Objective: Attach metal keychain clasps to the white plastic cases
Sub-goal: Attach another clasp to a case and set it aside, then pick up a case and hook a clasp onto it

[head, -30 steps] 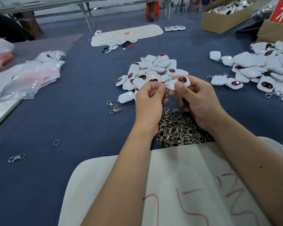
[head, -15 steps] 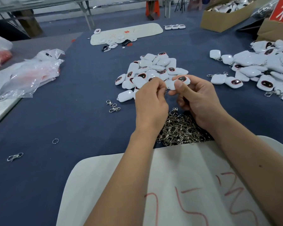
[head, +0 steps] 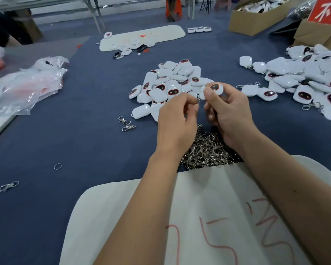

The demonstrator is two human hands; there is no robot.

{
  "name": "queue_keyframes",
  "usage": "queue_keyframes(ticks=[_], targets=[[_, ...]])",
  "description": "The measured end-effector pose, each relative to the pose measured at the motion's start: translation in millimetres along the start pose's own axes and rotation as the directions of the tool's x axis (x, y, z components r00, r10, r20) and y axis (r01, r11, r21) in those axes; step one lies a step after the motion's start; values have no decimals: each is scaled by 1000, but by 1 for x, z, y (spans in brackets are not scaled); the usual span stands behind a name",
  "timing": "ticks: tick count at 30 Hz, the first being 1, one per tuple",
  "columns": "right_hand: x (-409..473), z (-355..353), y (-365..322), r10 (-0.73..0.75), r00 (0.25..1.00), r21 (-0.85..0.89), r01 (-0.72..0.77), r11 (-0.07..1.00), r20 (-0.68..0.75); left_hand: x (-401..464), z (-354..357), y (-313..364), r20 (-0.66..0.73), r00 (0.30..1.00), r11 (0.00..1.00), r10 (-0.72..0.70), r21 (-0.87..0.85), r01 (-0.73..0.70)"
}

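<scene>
My right hand (head: 230,113) grips a white plastic case (head: 215,88) with a dark red-rimmed window, held above the table. My left hand (head: 177,121) pinches a small metal clasp (head: 198,100) right at the case's lower left corner; most of the clasp is hidden by my fingertips. A heap of loose metal clasps (head: 206,152) lies under my wrists. Behind my hands sits a pile of white cases (head: 172,83) without clasps.
A second pile of cases with clasps (head: 310,79) spreads at the right. Two loose clasps (head: 127,124), a split ring (head: 57,166) and another clasp (head: 9,186) lie on the blue cloth. A white board (head: 208,226) lies in front, plastic bags (head: 27,85) at left, cardboard boxes (head: 256,22) far right.
Both hands stay together at the case. My left hand's fingers have shifted slightly down and right against the case's corner; the case is tilted a little more towards me.
</scene>
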State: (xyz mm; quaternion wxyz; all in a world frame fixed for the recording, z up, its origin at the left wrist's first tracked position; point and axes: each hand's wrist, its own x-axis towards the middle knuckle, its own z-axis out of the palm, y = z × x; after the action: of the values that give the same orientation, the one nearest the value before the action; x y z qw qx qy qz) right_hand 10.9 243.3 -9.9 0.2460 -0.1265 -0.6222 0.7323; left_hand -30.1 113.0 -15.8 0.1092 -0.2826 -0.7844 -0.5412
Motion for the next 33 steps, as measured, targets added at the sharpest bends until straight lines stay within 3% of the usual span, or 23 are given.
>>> queue_keyframes(ticks=[5, 12, 16, 20, 23, 25, 27, 30, 33], targets=[[0, -2, 0, -2, 999, 23, 3, 1000, -34, -4, 4, 4, 203, 973, 992, 104, 52, -117], [4, 1, 4, 16, 980, 20, -12, 1000, -199, -4, 4, 7, 234, 972, 994, 31, 95, -55], [6, -3, 7, -27, 955, -110, -6, 994, -294, -6, 4, 9, 251, 968, 997, 12, 72, -31], [9, -9, 9, -38, 870, -73, 3, 997, -492, -6, 5, 10, 189, 982, 997, -12, 76, -3], [14, -17, 5, -20, 809, 57, 66, 996, -588, -3, 2, 9, 18, 998, 989, -53, 137, 50], [14, -20, 4, -17, 819, 57, 61, 997, -574, -2, -3, 7, -149, 982, 949, -120, 275, 158], [10, -17, 5, -53, 848, -63, 23, 998, -528, -2, -10, 5, -262, 942, 866, -208, 399, 302], [3, -9, 5, -160, 918, -314, 42, 948, -362, -3, -17, 3, -234, 922, 775, -308, 500, 386], [0, -6, 5, -189, 966, -474, 86, 876, -174, -4, -19, 0, -203, 942, 780, -268, 528, 336]])
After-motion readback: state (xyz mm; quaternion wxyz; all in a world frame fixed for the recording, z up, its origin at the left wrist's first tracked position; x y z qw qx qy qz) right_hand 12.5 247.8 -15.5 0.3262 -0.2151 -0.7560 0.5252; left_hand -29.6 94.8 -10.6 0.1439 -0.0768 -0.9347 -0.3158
